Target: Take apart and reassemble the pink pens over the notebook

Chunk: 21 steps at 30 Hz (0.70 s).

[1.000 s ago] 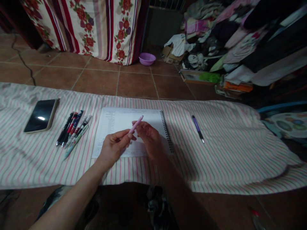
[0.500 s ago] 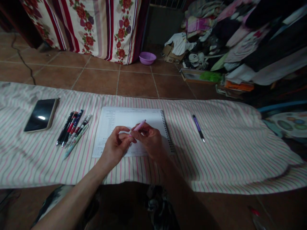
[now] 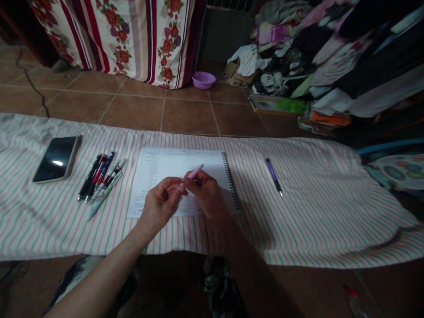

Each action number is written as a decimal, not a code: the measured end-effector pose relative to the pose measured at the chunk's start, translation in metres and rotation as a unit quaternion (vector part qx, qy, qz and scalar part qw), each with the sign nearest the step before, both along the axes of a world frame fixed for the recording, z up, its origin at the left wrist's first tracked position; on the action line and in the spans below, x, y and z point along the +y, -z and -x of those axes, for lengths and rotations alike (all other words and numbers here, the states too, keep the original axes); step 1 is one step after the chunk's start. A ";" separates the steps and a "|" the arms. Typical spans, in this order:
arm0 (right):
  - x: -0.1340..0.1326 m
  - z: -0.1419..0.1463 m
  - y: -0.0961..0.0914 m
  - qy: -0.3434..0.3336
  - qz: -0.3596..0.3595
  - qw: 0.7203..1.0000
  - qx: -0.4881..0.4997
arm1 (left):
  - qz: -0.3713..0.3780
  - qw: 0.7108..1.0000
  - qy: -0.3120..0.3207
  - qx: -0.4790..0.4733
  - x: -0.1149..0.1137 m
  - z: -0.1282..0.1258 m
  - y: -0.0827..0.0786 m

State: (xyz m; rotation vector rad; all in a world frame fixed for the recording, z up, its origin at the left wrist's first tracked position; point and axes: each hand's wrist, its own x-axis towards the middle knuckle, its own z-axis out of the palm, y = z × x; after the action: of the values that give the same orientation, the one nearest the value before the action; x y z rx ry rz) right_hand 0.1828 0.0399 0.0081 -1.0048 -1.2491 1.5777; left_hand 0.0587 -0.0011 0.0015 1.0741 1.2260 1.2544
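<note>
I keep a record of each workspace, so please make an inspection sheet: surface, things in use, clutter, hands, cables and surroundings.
Surface: striped cloth, wrinkled in places.
Things in use: pink pen, held above an open notebook.
Clutter: phone and bunched pens at left; purple pen at right.
Hands: right hand grips the pink pen; left hand is at its near end, grip partly hidden.
Cables: dark cable on the floor, far left.
Surroundings: curtain, basin and piled clothes beyond the cloth.
</note>
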 end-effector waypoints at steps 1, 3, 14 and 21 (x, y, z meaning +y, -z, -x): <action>0.001 -0.002 0.000 -0.006 -0.006 1.000 -0.001 | 0.006 1.000 -0.002 -0.016 0.000 0.000 -0.001; 0.002 -0.005 0.000 -0.006 -0.024 1.000 -0.002 | 0.021 0.999 0.000 -0.047 0.001 0.000 -0.003; 0.001 -0.003 -0.002 0.039 -0.025 0.999 -0.023 | 0.040 0.998 0.021 -0.045 -0.001 0.001 -0.005; -0.003 0.004 0.010 0.072 -0.058 0.995 -0.028 | 0.043 0.998 0.000 -0.034 -0.003 -0.001 -0.009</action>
State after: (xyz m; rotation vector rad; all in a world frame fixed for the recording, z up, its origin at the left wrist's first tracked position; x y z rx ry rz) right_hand 0.1789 0.0373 -0.0023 -1.0458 -1.2628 1.3600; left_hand 0.0598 -0.0037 0.0102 0.9608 1.2168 1.2182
